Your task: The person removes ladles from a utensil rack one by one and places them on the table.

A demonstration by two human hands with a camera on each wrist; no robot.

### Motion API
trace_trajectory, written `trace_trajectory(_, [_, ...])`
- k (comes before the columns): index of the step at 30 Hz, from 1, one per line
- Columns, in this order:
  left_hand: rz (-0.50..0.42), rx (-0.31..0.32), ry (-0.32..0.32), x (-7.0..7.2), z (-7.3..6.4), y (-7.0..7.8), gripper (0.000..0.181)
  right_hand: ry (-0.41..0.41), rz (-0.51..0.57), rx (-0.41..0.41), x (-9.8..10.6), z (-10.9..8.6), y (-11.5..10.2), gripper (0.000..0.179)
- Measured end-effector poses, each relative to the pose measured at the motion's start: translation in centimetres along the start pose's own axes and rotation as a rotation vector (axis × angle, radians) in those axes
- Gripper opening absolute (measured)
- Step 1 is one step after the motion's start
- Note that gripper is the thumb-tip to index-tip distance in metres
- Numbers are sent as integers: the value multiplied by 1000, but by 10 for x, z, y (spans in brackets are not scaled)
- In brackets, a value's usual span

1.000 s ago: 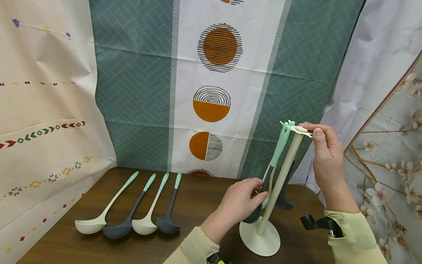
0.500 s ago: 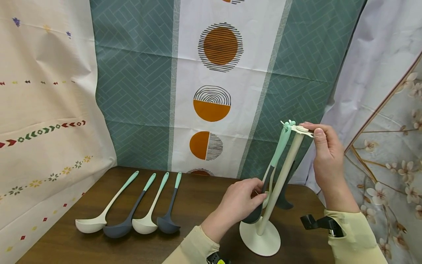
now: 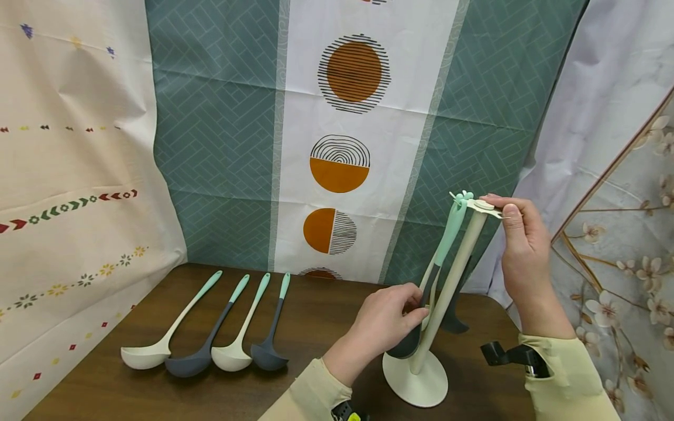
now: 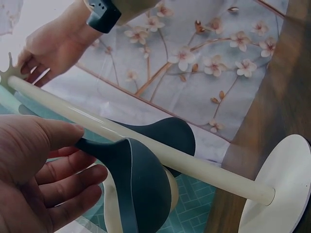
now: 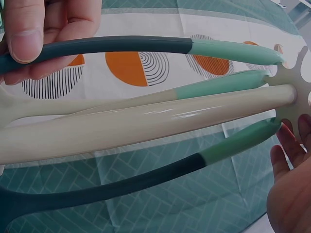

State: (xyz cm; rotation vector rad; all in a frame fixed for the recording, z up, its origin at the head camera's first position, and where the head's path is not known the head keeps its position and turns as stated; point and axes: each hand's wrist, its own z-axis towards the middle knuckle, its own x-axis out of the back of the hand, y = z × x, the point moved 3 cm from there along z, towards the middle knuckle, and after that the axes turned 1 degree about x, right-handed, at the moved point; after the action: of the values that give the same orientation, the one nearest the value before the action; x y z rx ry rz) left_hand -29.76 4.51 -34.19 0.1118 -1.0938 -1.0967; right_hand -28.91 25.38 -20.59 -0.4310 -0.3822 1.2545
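Observation:
My left hand [image 3: 384,318] pinches the shaft of a dark grey ladle [image 4: 148,189] just above its bowl. The mint handle of that ladle hangs by its end from the hook ring [image 3: 481,206] of a cream utensil stand [image 3: 453,280]. At the top of the stand, my right hand [image 3: 526,251] grips the hook ring's edge between thumb and fingers. A cream utensil [image 5: 146,101] with a mint handle hangs behind the held ladle, its lower part partly hidden. Past the pole hangs another dark utensil [image 3: 454,321], also mint-handled.
Several ladles lie in a row at the left of the brown table [image 3: 326,316]: a cream ladle [image 3: 146,358], a dark ladle [image 3: 189,365], then a smaller cream ladle [image 3: 231,358] and dark ladle [image 3: 270,358]. A patterned curtain [image 3: 221,146] hangs behind the table.

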Motion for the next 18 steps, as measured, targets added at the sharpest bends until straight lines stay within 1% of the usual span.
trace_trajectory(8, [19,-6,10,0,0,0,8,-3,6,-8,0,0,1,36])
trace_trajectory(18, [18,-12,9,1,0,0,7,-1,26,-5,0,-1,2,36])
